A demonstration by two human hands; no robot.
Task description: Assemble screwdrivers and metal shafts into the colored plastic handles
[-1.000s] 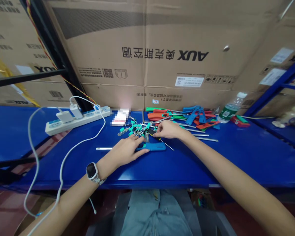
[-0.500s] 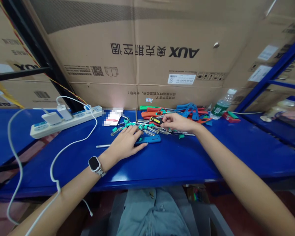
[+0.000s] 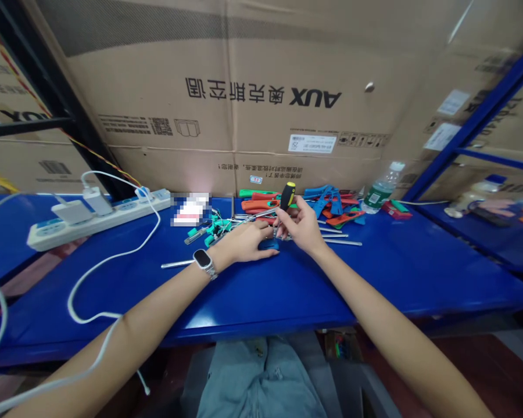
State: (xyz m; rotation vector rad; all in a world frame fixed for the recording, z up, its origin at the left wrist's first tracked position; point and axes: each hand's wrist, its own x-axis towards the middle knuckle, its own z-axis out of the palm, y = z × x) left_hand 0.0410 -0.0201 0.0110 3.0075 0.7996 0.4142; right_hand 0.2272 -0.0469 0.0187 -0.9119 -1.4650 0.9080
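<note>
My right hand (image 3: 303, 225) pinches a screwdriver with a black and yellow handle (image 3: 289, 196), held nearly upright with the handle on top. The fingers partly cover its lower end. Close beside it, my left hand (image 3: 248, 241) lies palm down over the pile, thumb stretched out and apart from the fingers. Under that hand a piece of a blue tool (image 3: 270, 245) shows; the rest is covered. Small clear testers with teal parts (image 3: 196, 234) lie left of the left hand. Metal rods (image 3: 342, 242) stick out to the right of my right hand.
Orange, red, green and blue handled tools (image 3: 261, 205) are heaped along the cardboard box (image 3: 261, 52). A water bottle (image 3: 380, 191) and a red box (image 3: 396, 211) stand at right. On the left are a white power strip (image 3: 43, 232) and loose cable (image 3: 113, 249).
The screwdriver has gone from lying on the pile to upright in my right hand. My left hand has slid right, closer to it, and covers more of the blue tool. The view has shifted slightly.
</note>
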